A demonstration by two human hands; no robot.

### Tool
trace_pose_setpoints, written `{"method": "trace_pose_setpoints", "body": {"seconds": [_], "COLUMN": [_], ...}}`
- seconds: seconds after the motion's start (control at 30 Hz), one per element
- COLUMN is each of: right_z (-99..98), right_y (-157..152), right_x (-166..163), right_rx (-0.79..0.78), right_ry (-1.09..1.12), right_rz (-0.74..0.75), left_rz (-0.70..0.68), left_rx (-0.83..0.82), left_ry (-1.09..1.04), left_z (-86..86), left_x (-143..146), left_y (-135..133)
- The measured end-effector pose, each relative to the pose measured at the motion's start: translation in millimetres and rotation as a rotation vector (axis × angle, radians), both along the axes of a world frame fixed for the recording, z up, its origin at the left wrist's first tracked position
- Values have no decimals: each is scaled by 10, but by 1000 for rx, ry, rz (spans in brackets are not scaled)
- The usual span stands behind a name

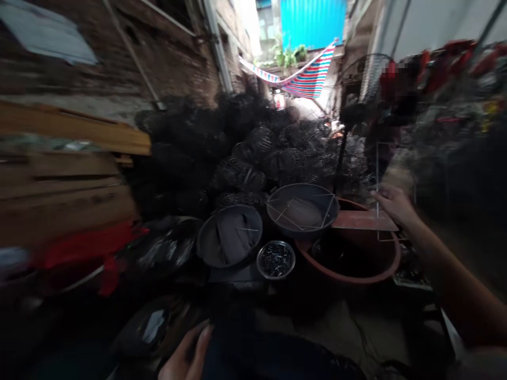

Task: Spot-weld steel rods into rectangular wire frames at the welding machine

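My right hand (pixel 394 203) reaches forward at the right and is closed on a thin wire frame (pixel 378 179) that stands upright beside a flat board (pixel 364 220). The board lies across the rim of a big reddish tub (pixel 348 272). My left hand (pixel 186 356) rests low at the bottom, fingers together, lying on dark cloth near a dark bag; what it holds, if anything, is hidden. Behind the tub a dark basin (pixel 303 208) carries bent wire pieces.
A heap of black mesh cages (pixel 245 142) fills the middle. A second grey basin (pixel 229 235) and a small metal bowl of clips (pixel 276 258) sit in front. Wooden planks (pixel 75 132) and red cloth (pixel 91 250) lie left. A fan (pixel 362 84) stands right.
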State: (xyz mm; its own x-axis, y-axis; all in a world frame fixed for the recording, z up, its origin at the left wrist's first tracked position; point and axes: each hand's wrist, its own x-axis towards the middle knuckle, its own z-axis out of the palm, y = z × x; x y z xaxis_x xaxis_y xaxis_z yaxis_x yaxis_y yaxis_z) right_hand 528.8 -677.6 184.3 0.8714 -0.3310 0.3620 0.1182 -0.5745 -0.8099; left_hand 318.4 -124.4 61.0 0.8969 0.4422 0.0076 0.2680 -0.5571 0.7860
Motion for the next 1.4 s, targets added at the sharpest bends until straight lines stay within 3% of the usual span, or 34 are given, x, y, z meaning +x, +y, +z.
{"method": "trace_pose_setpoints", "body": {"seconds": [0.1, 0.2, 0.37, 0.43, 0.5, 0.6, 0.73, 0.87, 0.97, 1.1, 1.23, 1.33, 1.4], "right_z": [146, 94, -302, -503, -735, -1144, -1696, -2106, -2288, -2329, -2129, -1974, -1946], "right_y": [1112, 2302, 4013, 4523, 4883, 5145, 5221, 5277, 5324, 5390, 5346, 5130, 4902], "right_x": [20, -152, -575, -859, -1242, -1894, -2552, -2780, -2783, -2794, -2687, -2177, -1573], "right_rx": [12, 18, 386, 472, 502, 485, 257, -166, -300, -458, -563, -554, -475], "right_ry": [-122, -278, -200, -80, 26, 113, 88, 0, 10, 31, 48, 52, 28], "right_rz": [452, 750, 1161, 1304, 1437, 1606, 1807, 1891, 1931, 1943, 1970, 1900, 1697], "left_rz": [-29, -34, 79, 146, 213, 291, 364, 552, 600, 606, 606, 613, 622], "left_rx": [-161, -338, -133, -61, -88, -339, -755, -844, -846, -828, -749, -658, -608], "left_ry": [-113, -286, -428, -431, -423, -385, -342, -404, -409, -390, -393, -397, -401], "left_z": [350, 836, 1600, 1781, 1860, 1790, 1435, 992, 718, 481, 362, 236, 95], "left_x": [-78, -162, -583, -804, -984, -1151, -1304, -1503, -1654, -1813, -2004, -2155, -2191], "left_y": [-129, -105, 189, 287, 357, 441, 545, 657, 763, 858, 855, 885, 943]}}
